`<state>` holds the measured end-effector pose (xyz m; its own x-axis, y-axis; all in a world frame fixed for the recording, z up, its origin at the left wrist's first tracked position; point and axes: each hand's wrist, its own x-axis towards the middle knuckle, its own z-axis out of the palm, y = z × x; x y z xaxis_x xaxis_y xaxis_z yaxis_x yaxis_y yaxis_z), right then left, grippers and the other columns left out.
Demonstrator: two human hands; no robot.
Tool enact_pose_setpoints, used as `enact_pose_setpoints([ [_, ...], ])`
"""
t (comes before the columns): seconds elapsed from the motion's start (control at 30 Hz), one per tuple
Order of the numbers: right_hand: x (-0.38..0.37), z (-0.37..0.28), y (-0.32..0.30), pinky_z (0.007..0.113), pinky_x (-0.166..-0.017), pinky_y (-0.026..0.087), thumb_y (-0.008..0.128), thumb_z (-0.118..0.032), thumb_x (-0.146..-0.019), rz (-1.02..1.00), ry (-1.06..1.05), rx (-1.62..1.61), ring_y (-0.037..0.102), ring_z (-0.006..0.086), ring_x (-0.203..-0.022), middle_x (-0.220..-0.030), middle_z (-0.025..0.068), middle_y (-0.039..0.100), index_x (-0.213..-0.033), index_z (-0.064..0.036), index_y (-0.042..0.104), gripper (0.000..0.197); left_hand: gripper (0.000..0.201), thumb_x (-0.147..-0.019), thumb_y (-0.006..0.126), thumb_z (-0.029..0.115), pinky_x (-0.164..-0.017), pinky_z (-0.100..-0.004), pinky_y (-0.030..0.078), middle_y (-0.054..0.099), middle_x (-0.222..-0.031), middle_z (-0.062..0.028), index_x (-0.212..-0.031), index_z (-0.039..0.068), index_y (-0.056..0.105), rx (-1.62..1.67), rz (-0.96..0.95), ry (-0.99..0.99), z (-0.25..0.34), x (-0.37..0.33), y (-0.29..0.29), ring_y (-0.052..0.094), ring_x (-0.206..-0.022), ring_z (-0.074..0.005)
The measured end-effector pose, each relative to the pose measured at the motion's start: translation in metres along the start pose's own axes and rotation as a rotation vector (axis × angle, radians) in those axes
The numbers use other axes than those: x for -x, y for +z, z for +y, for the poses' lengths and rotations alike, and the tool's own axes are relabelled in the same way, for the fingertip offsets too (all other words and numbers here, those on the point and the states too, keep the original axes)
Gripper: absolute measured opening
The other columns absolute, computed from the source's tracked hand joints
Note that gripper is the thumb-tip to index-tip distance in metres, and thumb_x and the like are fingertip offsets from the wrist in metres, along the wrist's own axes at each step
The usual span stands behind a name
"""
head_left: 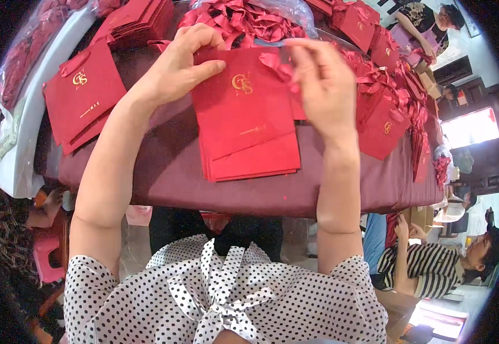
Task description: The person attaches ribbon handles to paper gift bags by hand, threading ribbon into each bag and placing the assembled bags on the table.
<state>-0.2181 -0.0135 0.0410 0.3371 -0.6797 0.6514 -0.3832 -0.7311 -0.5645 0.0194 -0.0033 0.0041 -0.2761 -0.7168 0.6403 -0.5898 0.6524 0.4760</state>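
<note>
The half-curled left hand [183, 66], grip unclear, meets a red bag [241, 112] at its far edge; the blurred right hand [327, 83] pinches an indistinct dark item [267, 43].

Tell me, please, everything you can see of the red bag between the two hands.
The red bag looks like flat, stiff paper, rectangular, with a gold emblem and finer gold print below. It lies askew atop similar red bags, a red ribbon at its upper right. The left-hand grip touches its top left; blur hides whether the right-hand grip touches it.
</note>
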Motion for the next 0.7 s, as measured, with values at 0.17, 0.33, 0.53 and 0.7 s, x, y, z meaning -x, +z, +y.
enact_pose_setpoints([
  [0.17, 0.015, -0.007, 0.041, 0.023, -0.051, 0.046, 0.056, -0.009, -0.09, -0.129, 0.205, -0.434, 0.058, 0.0102, -0.057, -0.068, 0.0081, 0.062, -0.105, -0.0003, 0.051, 0.018, 0.021, -0.079, 0.067, 0.017, -0.084, -0.0296, 0.035, 0.048, -0.086, -0.0034, -0.089, 0.004, 0.053, 0.132, -0.059, -0.103, 0.004, 0.004, 0.007, 0.044, -0.09, -0.0175],
  [0.33, 0.009, 0.003, 0.033, 0.02, -0.053, 0.047, 0.059, -0.011, -0.09, -0.057, 0.255, -0.54, 0.055, 0.0062, -0.058, -0.071, 0.0036, 0.061, -0.092, -0.0003, 0.057, 0.011, 0.027, -0.093, 0.055, 0.03, -0.074, -0.0213, 0.035, 0.043, -0.084, 0.0062, -0.085, 0.005, 0.053, 0.696, -0.085, -0.367, 0.008, 0.004, 0.009, 0.04, -0.08, -0.0038],
  [0.53, 0.009, 0.0, 0.032, 0.02, -0.055, 0.048, 0.062, -0.01, -0.088, -0.131, 0.262, -0.512, 0.057, 0.0057, -0.062, -0.077, 0.0054, 0.064, -0.096, 0.0001, 0.06, 0.014, 0.026, -0.096, 0.049, 0.03, -0.08, -0.0209, 0.04, 0.054, -0.093, 0.0052, -0.098, 0.005, 0.056, 0.897, -0.131, -0.477, 0.005, 0.007, 0.014, 0.049, -0.088, -0.0032],
  [0.7, 0.01, 0.008, 0.03, 0.02, -0.055, 0.047, 0.064, -0.009, -0.085, -0.152, 0.252, -0.49, 0.058, 0.0053, -0.063, -0.078, 0.0049, 0.065, -0.092, -0.0002, 0.062, 0.011, 0.026, -0.096, 0.051, 0.032, -0.077, -0.0197, 0.041, 0.054, -0.088, 0.0078, -0.097, 0.007, 0.057, 0.962, -0.119, -0.515, 0.006, 0.006, 0.02, 0.048, -0.083, -0.001],
])
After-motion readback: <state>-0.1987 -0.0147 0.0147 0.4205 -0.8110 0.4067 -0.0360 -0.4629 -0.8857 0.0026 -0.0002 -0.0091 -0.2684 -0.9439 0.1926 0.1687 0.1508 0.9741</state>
